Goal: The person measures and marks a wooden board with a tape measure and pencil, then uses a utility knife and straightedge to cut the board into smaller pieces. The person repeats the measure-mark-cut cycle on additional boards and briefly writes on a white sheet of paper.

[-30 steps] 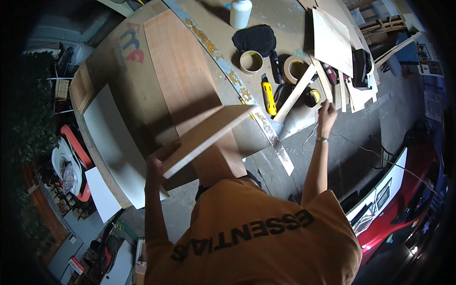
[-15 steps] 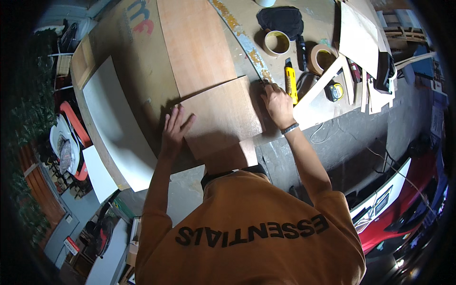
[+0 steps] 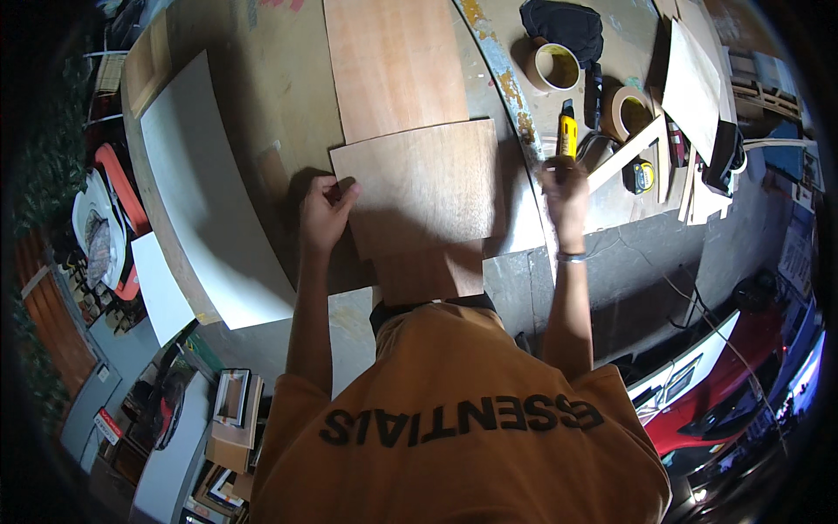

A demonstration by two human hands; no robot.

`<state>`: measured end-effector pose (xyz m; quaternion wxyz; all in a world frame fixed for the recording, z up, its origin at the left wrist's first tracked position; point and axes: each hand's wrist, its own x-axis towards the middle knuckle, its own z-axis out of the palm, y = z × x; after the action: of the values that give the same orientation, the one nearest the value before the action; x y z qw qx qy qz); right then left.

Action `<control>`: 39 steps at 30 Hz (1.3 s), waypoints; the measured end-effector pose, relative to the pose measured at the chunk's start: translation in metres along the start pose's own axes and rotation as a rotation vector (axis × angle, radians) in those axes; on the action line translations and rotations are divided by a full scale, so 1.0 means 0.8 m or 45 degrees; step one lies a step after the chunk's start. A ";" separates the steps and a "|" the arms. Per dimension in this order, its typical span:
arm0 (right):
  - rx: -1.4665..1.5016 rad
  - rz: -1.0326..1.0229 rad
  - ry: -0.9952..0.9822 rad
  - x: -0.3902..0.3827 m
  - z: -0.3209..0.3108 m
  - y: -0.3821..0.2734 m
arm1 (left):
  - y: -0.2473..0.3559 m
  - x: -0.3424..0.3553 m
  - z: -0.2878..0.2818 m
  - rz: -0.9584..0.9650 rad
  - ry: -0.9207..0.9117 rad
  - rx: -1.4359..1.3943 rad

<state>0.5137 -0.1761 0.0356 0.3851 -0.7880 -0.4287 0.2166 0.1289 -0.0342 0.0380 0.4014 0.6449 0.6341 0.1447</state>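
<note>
A small light-brown plywood piece [image 3: 423, 183] lies in front of me, overlapping the near end of a longer plywood strip [image 3: 397, 70]. Under its near side another plywood piece [image 3: 432, 272] sticks out toward my waist. My left hand [image 3: 326, 210] is closed at the left edge of the small piece, thumb along the edge and fingers curled. To the right, my right hand [image 3: 566, 196] is over the lower end of a yellow utility knife [image 3: 568, 135]; its fingers are blurred, so I cannot see whether they grip it. A paint-stained strip [image 3: 506, 74] runs beside the plywood.
Two tape rolls [image 3: 556, 67] [image 3: 628, 113], a black pouch [image 3: 563, 31] and a tape measure [image 3: 641, 177] lie at the right, among wood offcuts [image 3: 694, 83]. A white sheet [image 3: 209, 192] lies at the left. Cables hang beyond the table's right front edge.
My right hand has left the near end of the paint-stained strip and moved right to the utility knife. My left fingers, spread flat before, have curled at the plywood's edge. The view has shifted.
</note>
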 end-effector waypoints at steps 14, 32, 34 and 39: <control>-0.908 0.370 0.219 0.005 -0.174 0.149 | 0.069 0.006 -0.064 0.016 -0.425 -0.375; 0.171 0.806 0.625 -0.019 -0.215 0.163 | -0.011 -0.039 -0.072 1.423 -0.330 0.569; 0.583 1.004 0.847 -0.043 -0.217 0.139 | -0.045 -0.039 -0.060 1.163 -0.218 0.685; 0.724 0.840 0.977 -0.084 -0.196 0.062 | -0.053 -0.047 -0.017 0.327 0.286 0.157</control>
<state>0.6081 -0.3153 0.0928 0.6215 -0.7677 0.0850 0.1306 0.0838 -0.0706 0.0286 0.2659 0.7237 0.5950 0.2269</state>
